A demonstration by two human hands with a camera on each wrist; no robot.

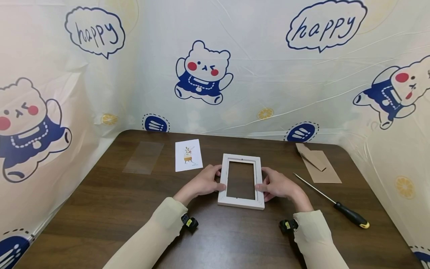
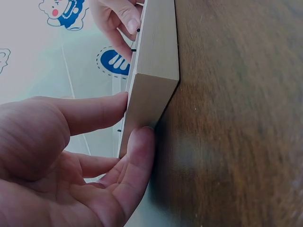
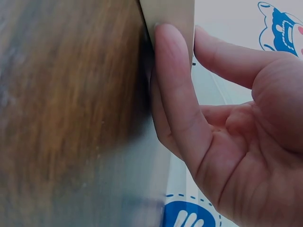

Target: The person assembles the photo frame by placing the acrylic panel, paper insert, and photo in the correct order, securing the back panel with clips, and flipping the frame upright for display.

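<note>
A white rectangular frame (image 1: 240,203) lies on the brown table, and wood shows through its opening. The left hand (image 1: 205,182) grips its left side, thumb on top and fingers along the outer edge. On the opposite side the right hand (image 1: 276,184) holds it in the same way. In the left wrist view the frame's pale side (image 2: 147,92) is between the left hand's (image 2: 90,156) thumb and fingers, with small black tabs along its upper face. The right wrist view has the right hand's (image 3: 222,113) fingers against the frame's edge (image 3: 176,13).
A clear sheet (image 1: 143,158) and a printed card (image 1: 189,155) lie at the back left. At the right are a brown board (image 1: 324,172) with a folded brown piece (image 1: 310,157) over it, and a screwdriver (image 1: 351,214). Patterned curtains (image 1: 248,86) surround the table (image 1: 100,209).
</note>
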